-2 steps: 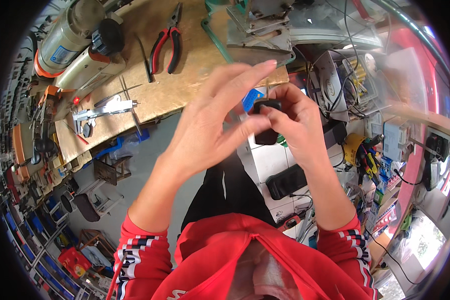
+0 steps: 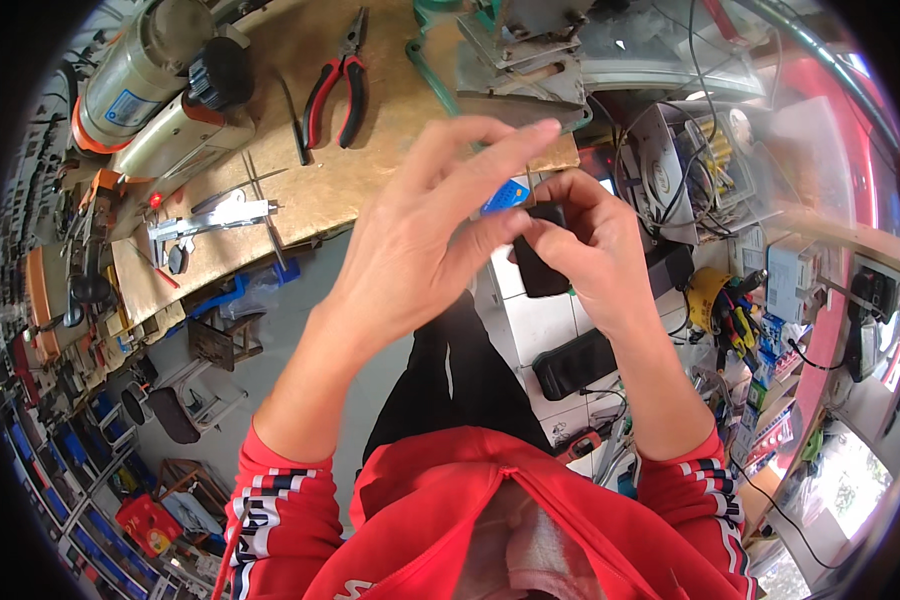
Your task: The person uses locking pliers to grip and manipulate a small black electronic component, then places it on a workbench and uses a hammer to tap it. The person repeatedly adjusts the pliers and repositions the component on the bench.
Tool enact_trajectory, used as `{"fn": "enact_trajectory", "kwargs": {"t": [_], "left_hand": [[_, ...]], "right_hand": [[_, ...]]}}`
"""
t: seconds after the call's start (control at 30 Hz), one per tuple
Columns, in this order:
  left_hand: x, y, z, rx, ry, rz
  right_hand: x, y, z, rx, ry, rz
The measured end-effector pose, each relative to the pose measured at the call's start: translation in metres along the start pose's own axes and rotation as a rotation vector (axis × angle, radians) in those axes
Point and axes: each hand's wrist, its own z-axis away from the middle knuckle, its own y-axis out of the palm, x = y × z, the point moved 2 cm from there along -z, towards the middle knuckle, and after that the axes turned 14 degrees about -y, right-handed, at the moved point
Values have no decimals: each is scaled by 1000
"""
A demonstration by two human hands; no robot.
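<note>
In the middle of the head view, my right hand (image 2: 598, 235) pinches a small black oblong case (image 2: 542, 262) between thumb and curled fingers. My left hand (image 2: 405, 225) hovers beside it on the left, open, its fingers stretched out and its thumb near the case's upper edge; whether the thumb touches it I cannot tell. A small blue piece (image 2: 505, 196) shows between my left fingers and the case, and what supports it is hidden. Beyond my hands, red-and-black pliers (image 2: 334, 95) lie on the wooden workbench (image 2: 395, 85).
A caliper (image 2: 215, 222) and thin rods lie on the bench's left part, by a motorised machine (image 2: 150, 80). A metal fixture (image 2: 525, 65) stands at the far edge. To the right are a box of cables (image 2: 670, 170) and a yellow tool holder (image 2: 708, 295).
The black case has tilted and shifted slightly right in my right hand. My left thumb has drawn back a little from over it, and the blue piece has turned slightly.
</note>
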Motion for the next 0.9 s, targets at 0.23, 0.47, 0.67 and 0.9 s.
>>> {"fn": "enact_trajectory", "kwargs": {"t": [0.23,0.47,0.67,0.9], "left_hand": [[19,-6,-5,-325,449,-386],[28,-2,-6,-379,266,-332],[36,6,-16,-276,145,-445],[50,26,-37,-322,14,-154]], "right_hand": [[-4,17,-3,-78,-22,70],[-13,25,-17,-270,-108,-103],[-23,24,-43,-288,-81,-123],[-29,21,-59,-346,-100,-60]]}}
